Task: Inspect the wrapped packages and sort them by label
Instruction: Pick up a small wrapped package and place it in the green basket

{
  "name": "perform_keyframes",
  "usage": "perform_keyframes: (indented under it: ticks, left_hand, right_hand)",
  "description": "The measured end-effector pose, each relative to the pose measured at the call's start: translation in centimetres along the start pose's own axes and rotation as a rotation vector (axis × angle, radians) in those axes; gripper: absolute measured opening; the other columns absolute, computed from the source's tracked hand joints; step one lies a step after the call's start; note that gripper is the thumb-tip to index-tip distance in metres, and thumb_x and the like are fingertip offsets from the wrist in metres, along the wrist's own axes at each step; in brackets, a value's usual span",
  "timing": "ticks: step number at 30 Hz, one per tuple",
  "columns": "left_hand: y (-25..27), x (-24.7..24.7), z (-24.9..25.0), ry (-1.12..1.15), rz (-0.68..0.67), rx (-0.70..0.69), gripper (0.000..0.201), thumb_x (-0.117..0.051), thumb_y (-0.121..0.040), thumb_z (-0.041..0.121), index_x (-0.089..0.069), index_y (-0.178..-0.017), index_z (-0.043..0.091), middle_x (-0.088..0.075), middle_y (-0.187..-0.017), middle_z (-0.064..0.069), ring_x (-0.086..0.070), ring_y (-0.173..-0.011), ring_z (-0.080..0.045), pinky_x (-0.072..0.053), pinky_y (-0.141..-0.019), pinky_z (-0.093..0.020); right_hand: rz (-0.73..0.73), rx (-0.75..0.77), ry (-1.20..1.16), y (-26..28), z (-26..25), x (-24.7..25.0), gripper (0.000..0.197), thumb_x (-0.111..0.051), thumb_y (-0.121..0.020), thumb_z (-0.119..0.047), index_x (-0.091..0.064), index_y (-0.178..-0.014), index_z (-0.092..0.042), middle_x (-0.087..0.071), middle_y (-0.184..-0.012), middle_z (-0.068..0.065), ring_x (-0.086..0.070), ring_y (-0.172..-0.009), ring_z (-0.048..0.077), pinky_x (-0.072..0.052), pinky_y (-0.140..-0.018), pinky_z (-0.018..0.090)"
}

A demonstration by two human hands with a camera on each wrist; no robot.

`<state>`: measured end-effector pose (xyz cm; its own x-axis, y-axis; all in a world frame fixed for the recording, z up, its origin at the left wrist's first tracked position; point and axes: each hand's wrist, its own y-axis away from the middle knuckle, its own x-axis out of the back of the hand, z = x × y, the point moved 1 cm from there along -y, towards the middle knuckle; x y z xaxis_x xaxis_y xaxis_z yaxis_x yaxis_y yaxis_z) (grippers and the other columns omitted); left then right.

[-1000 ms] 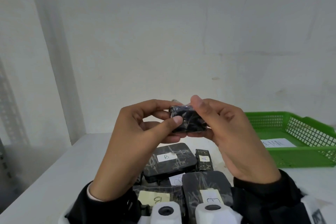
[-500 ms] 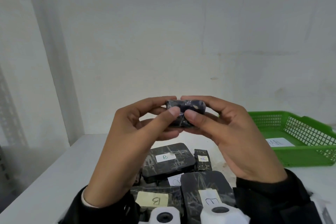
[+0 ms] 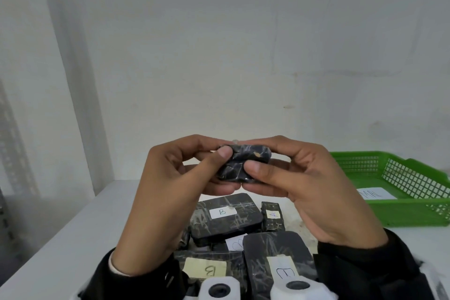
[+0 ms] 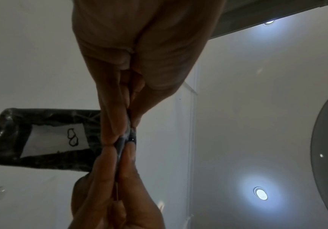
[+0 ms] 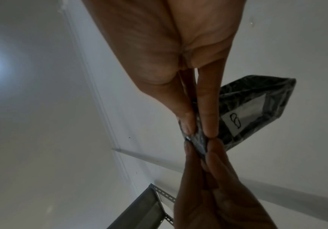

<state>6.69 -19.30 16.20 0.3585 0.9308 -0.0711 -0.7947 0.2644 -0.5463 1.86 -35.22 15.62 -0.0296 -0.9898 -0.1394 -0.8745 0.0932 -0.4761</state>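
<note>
Both hands hold one small black wrapped package (image 3: 244,163) up above the table. My left hand (image 3: 222,157) pinches its left end, thumb in front and fingers behind. Gripping its right end is my right hand (image 3: 254,157). In the head view the package shows its plain side. The left wrist view shows the package (image 4: 8,133) with a white label (image 4: 55,139) marked B, beside the left fingertips (image 4: 110,136). The same package (image 5: 257,93) and label (image 5: 241,116) appear in the right wrist view beside the right fingertips (image 5: 208,124).
Several black wrapped packages lie on the white table (image 3: 73,238) under my hands: a large one labelled B (image 3: 226,220), a small one labelled A (image 3: 272,215), one labelled E (image 3: 275,256), one with a yellow B label (image 3: 207,268). A green basket (image 3: 414,212) holding a paper sheet stands at right.
The package has been turned in my fingers and lifted slightly. My right thumb has moved from its top edge to its front face. The packages on the table have not moved.
</note>
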Motion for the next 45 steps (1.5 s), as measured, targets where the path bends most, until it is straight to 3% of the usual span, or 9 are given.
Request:
perform_keyframes:
  ticks: [9, 13, 18, 23, 28, 31, 35, 42, 45]
  left_hand:
    - [0.2, -0.3, 0.4, -0.007, -0.040, 0.022, 0.027, -0.072, -0.066, 0.032, -0.078, -0.078, 0.008, -0.072, -0.072, -0.018, -0.072, -0.056, -0.032, -0.059, -0.053, -0.024]
    - [0.1, -0.5, 0.1, 0.013, -0.049, 0.032, 0.023, -0.070, -0.069, 0.024, -0.074, -0.075, 0.002, -0.069, -0.063, -0.015, -0.070, -0.049, -0.029, -0.053, -0.045, -0.021]
    - [-0.2, -0.4, -0.2, 0.053, 0.020, 0.042, 0.025, -0.067, -0.070, 0.025, -0.069, -0.073, 0.000, -0.064, -0.054, -0.009, -0.062, -0.039, -0.016, -0.045, -0.038, -0.016]
    - [-0.9, 1.0, -0.6, 0.166, 0.207, 0.083, 0.019, -0.064, -0.082, 0.021, -0.064, -0.070, 0.006, -0.059, -0.055, -0.001, -0.045, -0.035, -0.007, -0.033, -0.035, -0.013]
    - [-1.6, 2.0, -1.0, 0.363, 0.280, 0.217, 0.020, -0.061, -0.087, 0.017, -0.054, -0.070, 0.011, -0.045, -0.059, 0.001, -0.041, -0.035, -0.002, -0.029, -0.032, -0.010]
    - [-1.8, 2.0, -1.2, 0.470, 0.283, 0.284, 0.026, -0.058, -0.092, 0.014, -0.048, -0.068, 0.012, -0.042, -0.053, 0.004, -0.040, -0.034, -0.001, -0.029, -0.031, -0.009]
    - [-2.0, 1.8, -1.6, 0.518, 0.281, 0.341, 0.024, -0.058, -0.093, 0.013, -0.053, -0.071, 0.010, -0.046, -0.053, 0.003, -0.045, -0.035, -0.002, -0.033, -0.032, -0.010]
    - [-1.8, 1.2, -2.6, 0.193, 0.109, 0.324, 0.017, -0.054, -0.098, 0.025, -0.066, -0.092, 0.015, -0.066, -0.067, 0.000, -0.063, -0.052, -0.010, -0.047, -0.042, -0.018]
    - [-1.6, 0.8, -3.1, 0.050, 0.124, 0.254, 0.015, -0.056, -0.098, 0.025, -0.070, -0.097, 0.018, -0.070, -0.083, -0.004, -0.070, -0.062, -0.014, -0.052, -0.048, -0.021]
  right_hand:
    - [0.030, -0.017, 0.001, -0.1, -0.4, 0.0, 0.038, -0.071, -0.066, -0.032, -0.078, -0.092, -0.005, -0.076, -0.088, 0.010, -0.074, -0.076, 0.020, -0.059, -0.059, 0.025]
    - [0.090, -0.011, 0.050, -0.1, 0.0, 0.1, 0.027, -0.070, -0.069, -0.026, -0.077, -0.084, -0.005, -0.075, -0.075, 0.008, -0.071, -0.060, 0.020, -0.055, -0.048, 0.022]
    - [0.101, -0.049, 0.208, -0.2, 0.3, -0.3, 0.041, -0.064, -0.067, -0.053, -0.079, -0.087, -0.020, -0.068, -0.059, 0.003, -0.052, -0.038, 0.013, -0.044, -0.037, 0.021]
    - [0.088, -0.082, 0.254, -0.6, 0.5, 0.2, 0.061, -0.065, -0.061, -0.059, -0.071, -0.115, -0.029, -0.072, -0.108, -0.012, -0.059, -0.050, 0.010, -0.046, -0.044, 0.020]
    - [0.098, -0.057, 0.379, -0.8, 1.1, 1.6, 0.053, -0.073, -0.057, -0.054, -0.075, -0.106, -0.036, -0.072, -0.108, -0.016, -0.062, -0.073, 0.008, -0.050, -0.055, 0.020]
    - [0.056, -0.057, 0.519, -1.0, 1.7, 2.5, 0.053, -0.071, -0.059, -0.059, -0.071, -0.110, -0.046, -0.069, -0.113, -0.022, -0.065, -0.093, 0.003, -0.055, -0.079, 0.030]
    - [0.042, -0.043, 0.405, -1.6, 2.4, 3.0, 0.047, -0.071, -0.069, -0.041, -0.070, -0.116, -0.033, -0.073, -0.109, -0.012, -0.068, -0.103, 0.005, -0.049, -0.101, 0.036]
    - [0.288, 0.028, 0.219, -2.0, 2.5, 3.4, 0.044, -0.071, -0.066, -0.046, -0.067, -0.102, -0.022, -0.070, -0.096, 0.013, -0.066, -0.085, 0.020, -0.053, -0.093, 0.054]
    - [0.351, 0.057, 0.250, -2.2, 2.9, 3.7, 0.035, -0.070, -0.067, -0.050, -0.066, -0.087, -0.023, -0.071, -0.090, 0.017, -0.061, -0.081, 0.024, -0.055, -0.078, 0.048]
